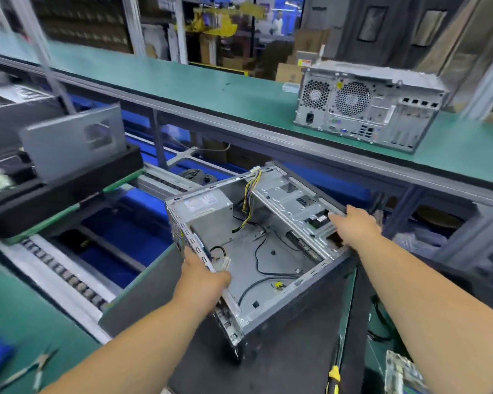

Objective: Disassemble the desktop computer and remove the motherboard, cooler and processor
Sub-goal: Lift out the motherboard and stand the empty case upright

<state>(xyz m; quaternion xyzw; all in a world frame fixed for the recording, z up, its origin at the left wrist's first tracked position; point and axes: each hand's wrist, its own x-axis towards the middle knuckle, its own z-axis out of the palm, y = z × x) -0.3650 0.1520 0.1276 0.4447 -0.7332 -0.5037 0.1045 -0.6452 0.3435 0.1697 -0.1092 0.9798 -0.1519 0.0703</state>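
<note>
Case (271, 251): stripped of motherboard, tilted, held above the table's far edge by the conveyor.
Left hand (204, 275): clamped on the rear frame edge.
Right hand (353, 226): fingers curled over the drive-cage rim.
Arms: both outstretched.
Risk: sharp sheet metal cutting fingers; dangling cables (251, 191) snagging; case slipping, given the tilt.

Electronics disassembly line, factory floor.
Long green-matted workbenches (182, 78), steel roller conveyor (66, 275), stacked brown cardboard cartons (289, 72), grey metal desktop tower (367, 106) queued.
</note>
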